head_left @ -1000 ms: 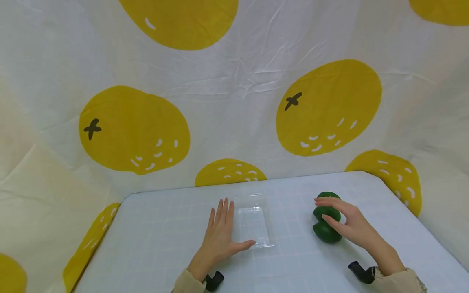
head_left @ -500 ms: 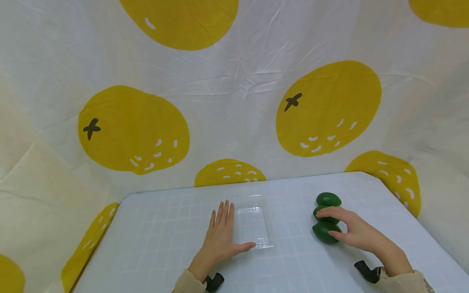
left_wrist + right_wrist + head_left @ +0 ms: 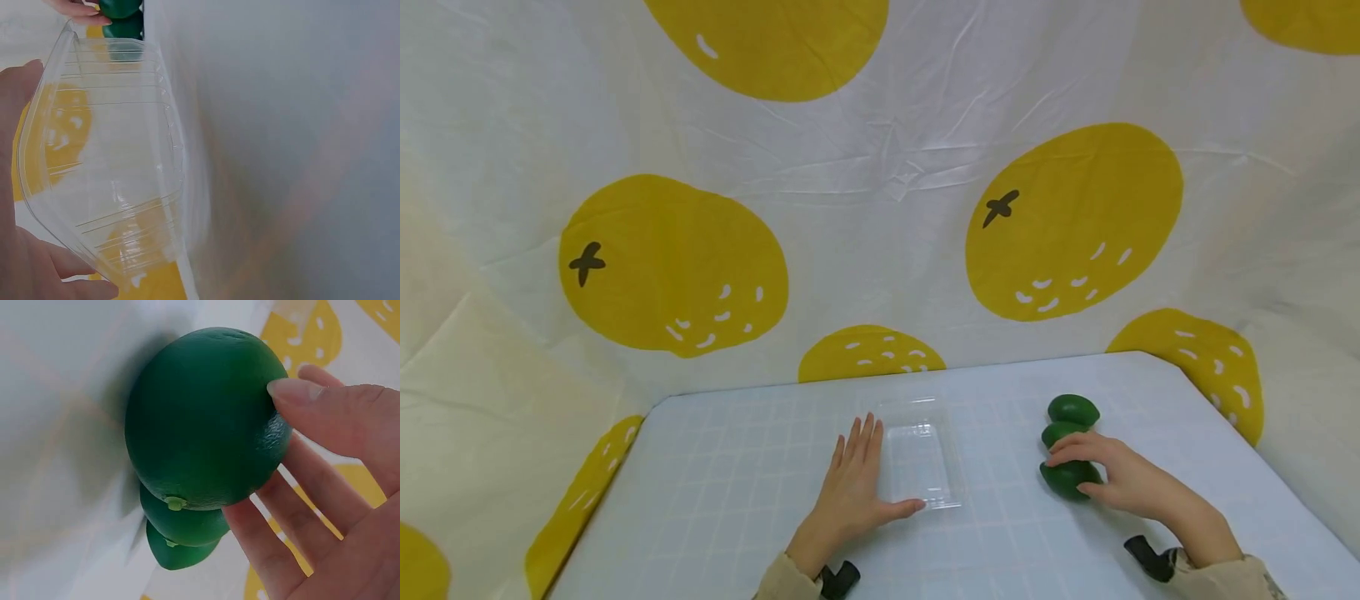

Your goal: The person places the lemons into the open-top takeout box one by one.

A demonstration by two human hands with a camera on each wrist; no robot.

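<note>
Three dark green limes stand in a row at the right of the table in the head view: a far lime (image 3: 1072,408), a middle lime (image 3: 1057,432) and a near lime (image 3: 1063,482). My right hand (image 3: 1126,479) is at the near lime, thumb on its near side and fingers round its far side. The right wrist view shows my thumb (image 3: 297,392) touching this lime (image 3: 200,419), which appears to rest on the table. My left hand (image 3: 848,492) lies with straight, spread fingers along the left side of a clear plastic tray (image 3: 953,467), thumb by its front corner.
A white checked cloth covers the table (image 3: 722,483). Behind it hangs a white curtain (image 3: 880,250) printed with large yellow fruit, which also encloses both sides. A black wrist mount (image 3: 1150,558) sticks out at the right cuff, another mount (image 3: 840,577) at the left.
My right hand has come down and nearer, from over the middle of the row to the near lime, uncovering the far lime. My left hand and the tray have hardly moved.
</note>
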